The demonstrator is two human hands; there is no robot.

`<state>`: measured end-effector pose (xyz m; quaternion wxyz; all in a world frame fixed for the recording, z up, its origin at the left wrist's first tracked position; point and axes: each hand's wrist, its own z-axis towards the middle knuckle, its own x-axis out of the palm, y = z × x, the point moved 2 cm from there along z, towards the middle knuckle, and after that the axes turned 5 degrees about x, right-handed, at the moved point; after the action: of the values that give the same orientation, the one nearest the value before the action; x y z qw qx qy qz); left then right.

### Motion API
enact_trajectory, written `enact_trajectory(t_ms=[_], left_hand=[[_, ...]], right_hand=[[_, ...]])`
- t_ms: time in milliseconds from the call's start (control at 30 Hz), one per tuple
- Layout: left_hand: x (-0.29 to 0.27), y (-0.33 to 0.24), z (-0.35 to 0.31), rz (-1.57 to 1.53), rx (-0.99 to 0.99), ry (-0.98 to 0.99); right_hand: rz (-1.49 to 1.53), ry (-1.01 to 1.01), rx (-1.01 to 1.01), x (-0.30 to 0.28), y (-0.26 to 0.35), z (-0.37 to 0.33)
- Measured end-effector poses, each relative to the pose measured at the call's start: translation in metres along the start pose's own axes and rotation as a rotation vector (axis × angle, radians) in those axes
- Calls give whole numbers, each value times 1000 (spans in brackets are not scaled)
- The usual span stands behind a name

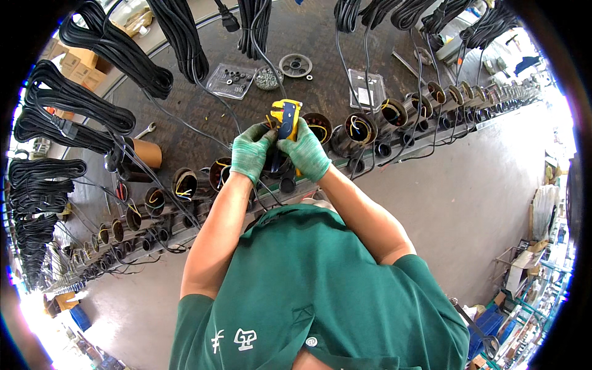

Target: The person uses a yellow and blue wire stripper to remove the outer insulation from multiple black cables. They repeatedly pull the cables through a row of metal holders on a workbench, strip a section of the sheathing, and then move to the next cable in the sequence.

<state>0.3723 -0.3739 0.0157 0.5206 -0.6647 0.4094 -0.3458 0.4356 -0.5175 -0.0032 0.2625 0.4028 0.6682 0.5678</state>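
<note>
My right hand (306, 151), in a green-and-white work glove, is closed round a yellow-and-blue wire stripper (287, 117). Its jaw end points away from me. Left of the tool, my left hand (250, 153) wears the same kind of glove, its fingers pinched together. A short yellow wire (269, 121) shows at the left fingertips, beside the stripper's jaws. Below my hands is a dark round housing, mostly covered by them. Just to the right stands an open metal cylinder (318, 127) with yellow wire inside, and another cylinder (359, 128) with yellow and white wires.
A long row of similar cylinders follows the bench edge both ways. Bundles of black cable (176, 37) lie along the far side, leads running to the cylinders. Beyond my hands are a clear plastic tray (231, 81), a bowl of small fasteners (267, 78), a metal wheel (296, 65) and a second tray (367, 89).
</note>
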Motion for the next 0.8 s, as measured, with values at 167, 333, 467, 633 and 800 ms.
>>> enact_trajectory(t_ms=[167,333,467,633,800], left_hand=[[2,34,13,31,102,-31],[17,7,-7,-87,40,128],[12,23,-5,-120,76,209],[6,24,-1,-96,85,223],[5,26,0,-95,99,126]], right_hand=[[-102,-33,-66,-9,3,-4],[-248,-195,-214,-19,31,-11],[-354,-138,-270,-12,61,-5],[-409,-109,-273,-15,46,10],[-196,-100,-188,-25,28,2]])
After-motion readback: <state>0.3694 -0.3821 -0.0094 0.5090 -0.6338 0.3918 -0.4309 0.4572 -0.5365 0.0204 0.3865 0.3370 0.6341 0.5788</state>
